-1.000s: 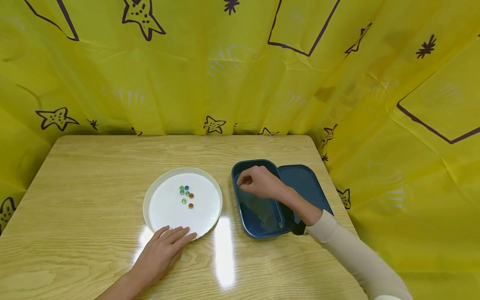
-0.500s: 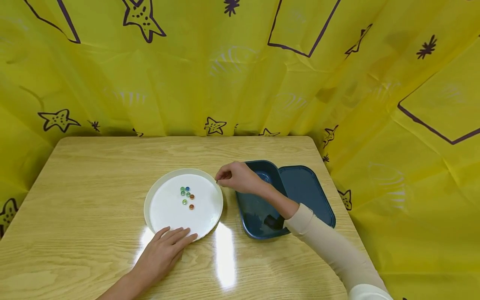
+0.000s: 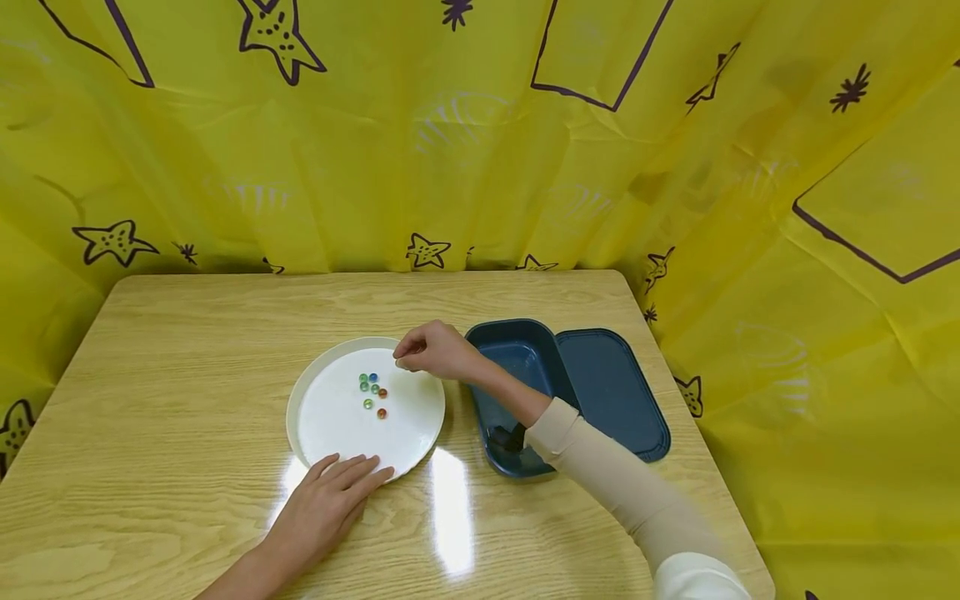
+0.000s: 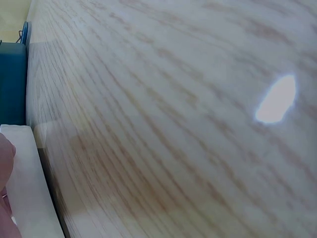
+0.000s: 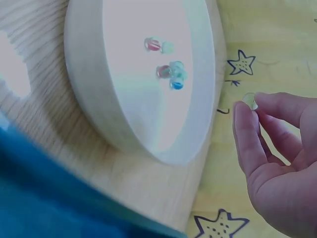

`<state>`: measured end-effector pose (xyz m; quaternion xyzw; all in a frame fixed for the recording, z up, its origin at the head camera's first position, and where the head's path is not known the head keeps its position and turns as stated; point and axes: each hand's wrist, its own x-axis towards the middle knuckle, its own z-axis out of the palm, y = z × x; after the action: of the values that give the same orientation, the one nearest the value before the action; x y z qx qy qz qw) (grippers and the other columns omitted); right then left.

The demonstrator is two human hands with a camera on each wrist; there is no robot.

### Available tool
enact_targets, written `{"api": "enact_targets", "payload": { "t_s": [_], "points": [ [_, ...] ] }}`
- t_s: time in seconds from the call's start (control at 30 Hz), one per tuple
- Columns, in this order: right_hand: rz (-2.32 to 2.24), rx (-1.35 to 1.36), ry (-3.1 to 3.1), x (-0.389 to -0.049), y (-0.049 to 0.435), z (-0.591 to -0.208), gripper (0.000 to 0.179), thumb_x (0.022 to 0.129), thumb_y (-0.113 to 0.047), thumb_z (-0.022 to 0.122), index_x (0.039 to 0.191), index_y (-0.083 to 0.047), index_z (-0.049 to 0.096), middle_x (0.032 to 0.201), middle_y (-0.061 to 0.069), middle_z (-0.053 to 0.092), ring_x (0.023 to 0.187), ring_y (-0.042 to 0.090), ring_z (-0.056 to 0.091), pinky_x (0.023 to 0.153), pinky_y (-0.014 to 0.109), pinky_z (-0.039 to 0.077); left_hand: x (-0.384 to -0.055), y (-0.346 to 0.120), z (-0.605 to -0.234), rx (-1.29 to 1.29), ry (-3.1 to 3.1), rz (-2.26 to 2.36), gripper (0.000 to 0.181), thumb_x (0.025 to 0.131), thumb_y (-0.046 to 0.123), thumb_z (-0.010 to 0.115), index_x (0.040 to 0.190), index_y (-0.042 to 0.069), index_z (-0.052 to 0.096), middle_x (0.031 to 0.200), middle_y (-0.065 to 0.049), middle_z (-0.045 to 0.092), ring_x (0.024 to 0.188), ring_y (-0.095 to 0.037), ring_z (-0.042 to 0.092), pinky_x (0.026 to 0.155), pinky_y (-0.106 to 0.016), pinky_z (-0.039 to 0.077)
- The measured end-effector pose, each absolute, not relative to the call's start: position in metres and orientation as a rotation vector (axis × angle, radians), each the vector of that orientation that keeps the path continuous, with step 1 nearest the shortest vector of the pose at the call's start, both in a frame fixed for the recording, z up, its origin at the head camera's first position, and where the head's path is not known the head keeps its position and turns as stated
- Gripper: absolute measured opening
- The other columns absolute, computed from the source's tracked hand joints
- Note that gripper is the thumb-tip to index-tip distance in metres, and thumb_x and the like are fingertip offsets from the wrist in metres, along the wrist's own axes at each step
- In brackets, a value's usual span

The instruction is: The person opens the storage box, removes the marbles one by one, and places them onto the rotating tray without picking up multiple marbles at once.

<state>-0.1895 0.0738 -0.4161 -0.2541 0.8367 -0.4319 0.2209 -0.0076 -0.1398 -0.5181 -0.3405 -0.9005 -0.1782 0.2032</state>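
Observation:
Between thumb and fingertips my right hand pinches a pale green glass marble, plain in the right wrist view. That hand is above the back right rim of a round white tray. Several marbles lie grouped on the tray: green ones, a blue marble and two amber marbles, one amber marble nearest the front. My left hand rests its extended fingers on the tray's front rim. In the left wrist view only a bit of the left fingers shows beside the white rim.
A dark blue rectangular box stands right of the tray, partly hidden under my right forearm. Its flat blue lid lies to its right. The wooden table ends at a yellow patterned curtain behind and at the right.
My right hand has moved left from above the blue box to above the tray, carrying the marble. The left hand has stayed in place.

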Motion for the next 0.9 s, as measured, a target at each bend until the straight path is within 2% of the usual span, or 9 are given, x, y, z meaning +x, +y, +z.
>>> {"api": "enact_targets", "payload": {
  "t_s": [0.17, 0.3, 0.57, 0.9],
  "points": [
    [-1.218, -0.578, 2.310, -0.191, 0.060, -0.424, 0.014, 0.093, -0.009, 0.071, 0.104, 0.000, 0.075, 0.086, 0.005, 0.073, 0.078, 0.014, 0.069, 0.071, 0.025, 0.055, -0.008, -0.140, -0.518, -0.953, -2.518, -0.503, 0.060, 0.110, 0.037, 0.015, 0.119, 0.017, 0.070, 0.116, -0.007, 0.070, 0.104, -0.027, 0.066, 0.089, -0.050, 0.048],
    [-1.235, -0.468, 2.295, -0.192, 0.051, -0.430, 0.010, 0.092, -0.007, 0.072, 0.099, -0.001, 0.076, 0.084, 0.004, 0.072, 0.076, 0.013, 0.069, 0.075, 0.031, 0.058, -0.008, -0.141, -0.518, -0.956, -2.514, -0.499, 0.060, 0.111, 0.037, 0.015, 0.119, 0.017, 0.071, 0.115, -0.007, 0.070, 0.104, -0.027, 0.066, 0.089, -0.050, 0.048],
    [-1.122, -0.410, 2.402, -0.191, 0.037, -0.444, 0.005, 0.089, -0.007, 0.076, 0.093, -0.005, 0.077, 0.078, -0.001, 0.070, 0.068, 0.010, 0.062, 0.060, 0.020, 0.050, -0.009, -0.140, -0.519, -0.960, -2.501, -0.511, 0.059, 0.111, 0.036, 0.015, 0.119, 0.016, 0.071, 0.115, -0.007, 0.070, 0.104, -0.027, 0.066, 0.089, -0.050, 0.047],
    [-1.014, -0.456, 2.479, -0.187, 0.031, -0.451, 0.006, 0.089, -0.005, 0.073, 0.092, -0.005, 0.078, 0.080, 0.000, 0.071, 0.066, 0.007, 0.057, 0.057, 0.017, 0.046, -0.010, -0.141, -0.520, -0.972, -2.480, -0.516, 0.059, 0.111, 0.036, 0.016, 0.119, 0.016, 0.071, 0.114, -0.008, 0.071, 0.103, -0.027, 0.067, 0.088, -0.050, 0.048]
  ]
}}
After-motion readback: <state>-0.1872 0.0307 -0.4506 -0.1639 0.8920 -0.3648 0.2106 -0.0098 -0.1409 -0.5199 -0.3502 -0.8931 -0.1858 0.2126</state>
